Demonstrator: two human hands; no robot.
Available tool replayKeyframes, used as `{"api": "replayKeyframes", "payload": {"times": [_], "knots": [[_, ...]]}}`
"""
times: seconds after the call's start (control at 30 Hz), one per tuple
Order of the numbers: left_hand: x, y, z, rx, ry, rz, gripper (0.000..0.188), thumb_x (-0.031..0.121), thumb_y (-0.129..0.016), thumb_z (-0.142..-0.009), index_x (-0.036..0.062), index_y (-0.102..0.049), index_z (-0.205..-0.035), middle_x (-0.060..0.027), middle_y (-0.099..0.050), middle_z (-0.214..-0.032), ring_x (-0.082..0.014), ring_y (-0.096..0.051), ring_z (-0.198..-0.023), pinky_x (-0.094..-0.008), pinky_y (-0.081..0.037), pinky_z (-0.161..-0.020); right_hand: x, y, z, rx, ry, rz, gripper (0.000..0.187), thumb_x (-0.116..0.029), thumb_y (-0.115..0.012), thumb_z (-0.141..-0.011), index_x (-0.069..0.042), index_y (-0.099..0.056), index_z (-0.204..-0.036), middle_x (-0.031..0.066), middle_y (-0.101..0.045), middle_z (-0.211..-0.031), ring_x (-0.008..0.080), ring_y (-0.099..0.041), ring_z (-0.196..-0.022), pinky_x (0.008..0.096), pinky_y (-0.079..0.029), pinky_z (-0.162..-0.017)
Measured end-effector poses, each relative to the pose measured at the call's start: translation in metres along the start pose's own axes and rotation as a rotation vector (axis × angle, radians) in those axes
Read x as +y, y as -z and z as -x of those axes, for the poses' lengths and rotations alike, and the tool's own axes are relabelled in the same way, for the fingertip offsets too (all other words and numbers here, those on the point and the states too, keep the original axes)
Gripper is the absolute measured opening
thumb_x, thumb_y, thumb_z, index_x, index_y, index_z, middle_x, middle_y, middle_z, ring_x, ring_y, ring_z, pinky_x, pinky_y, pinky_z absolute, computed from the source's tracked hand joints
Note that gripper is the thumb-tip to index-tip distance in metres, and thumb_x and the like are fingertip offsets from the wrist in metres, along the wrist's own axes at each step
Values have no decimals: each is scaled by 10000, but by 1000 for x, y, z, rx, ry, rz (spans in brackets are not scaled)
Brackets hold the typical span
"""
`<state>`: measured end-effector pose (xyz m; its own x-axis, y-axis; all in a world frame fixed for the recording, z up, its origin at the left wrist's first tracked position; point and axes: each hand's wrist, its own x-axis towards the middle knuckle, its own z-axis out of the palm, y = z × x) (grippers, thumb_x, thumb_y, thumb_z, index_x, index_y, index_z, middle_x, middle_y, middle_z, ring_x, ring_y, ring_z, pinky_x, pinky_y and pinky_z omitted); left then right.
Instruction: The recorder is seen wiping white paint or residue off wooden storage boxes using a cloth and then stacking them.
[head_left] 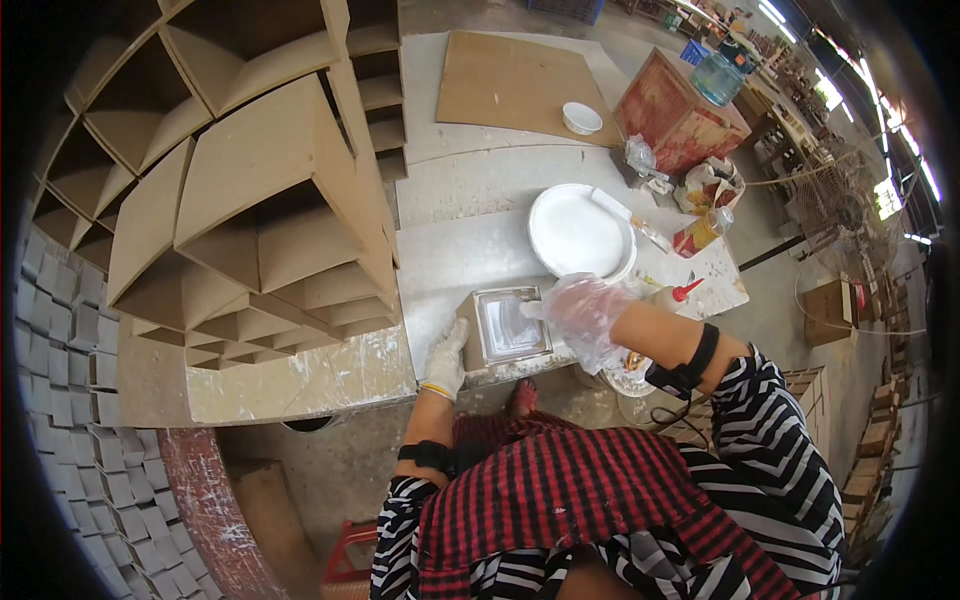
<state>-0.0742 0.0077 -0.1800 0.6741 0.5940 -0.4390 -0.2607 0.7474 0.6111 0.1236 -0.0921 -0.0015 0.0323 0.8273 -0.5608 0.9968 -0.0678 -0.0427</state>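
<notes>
A small open cardboard box [470, 341] sits at the table's front edge, its inside coated with wet-looking white. My left hand [447, 355], in a white knit glove, grips the box's left side. Over the right rim of the box is my right hand [588, 318], under a loose clear plastic covering. A pale tip [533, 310] sticks out from its fingers into the box; what it belongs to is hidden by the plastic. Just beyond my right hand stands a round white tub [545, 238] of white paste, with a flat white-handled tool [612, 205] lying across its rim.
Stacked cardboard boxes [255, 170] rise high on the left of the table. A red-tipped glue bottle [680, 294] and an orange-labelled bottle [703, 232] stand at the right. Further back are a cardboard sheet [520, 85], a white bowl [582, 118] and a red crate [672, 105].
</notes>
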Motion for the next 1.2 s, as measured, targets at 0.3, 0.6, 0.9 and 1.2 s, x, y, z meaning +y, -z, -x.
{"api": "replayKeyframes", "payload": {"times": [0.3,0.6,0.9,1.2], "knots": [[11,-10,9,-20,31,-27,567,237,-663,-879,-42,-438,-1319,-94,-537,-1245,-160,-494,-1146,-293,-388,-986,-10,40,22,-171,35,144,700,-242,-731,-605,-63,-526,-1251,240,-620,-946,366,-625,-921,434,-496,-799],[-3,5,1,-78,-187,-280,483,227,-654,-886,-33,-500,-1263,-86,-572,-1201,-160,-532,-1101,-294,-409,-970,-26,50,28,-74,16,76,697,-204,-738,-591,-62,-544,-1245,220,-626,-956,337,-627,-946,412,-509,-791],[-10,8,2,-101,-309,-230,459,242,-665,-878,-15,-526,-1233,-82,-584,-1172,-167,-543,-1069,-318,-450,-926,-29,23,37,-107,34,94,644,-200,-733,-614,-63,-575,-1223,192,-633,-984,325,-625,-959,395,-515,-800],[-6,8,-8,-73,-2,33,452,224,-662,-879,-16,-516,-1234,-77,-579,-1173,-173,-540,-1068,-322,-438,-941,-31,24,40,-95,66,41,622,-205,-729,-634,-63,-580,-1221,180,-636,-998,322,-625,-961,388,-516,-806]]}}
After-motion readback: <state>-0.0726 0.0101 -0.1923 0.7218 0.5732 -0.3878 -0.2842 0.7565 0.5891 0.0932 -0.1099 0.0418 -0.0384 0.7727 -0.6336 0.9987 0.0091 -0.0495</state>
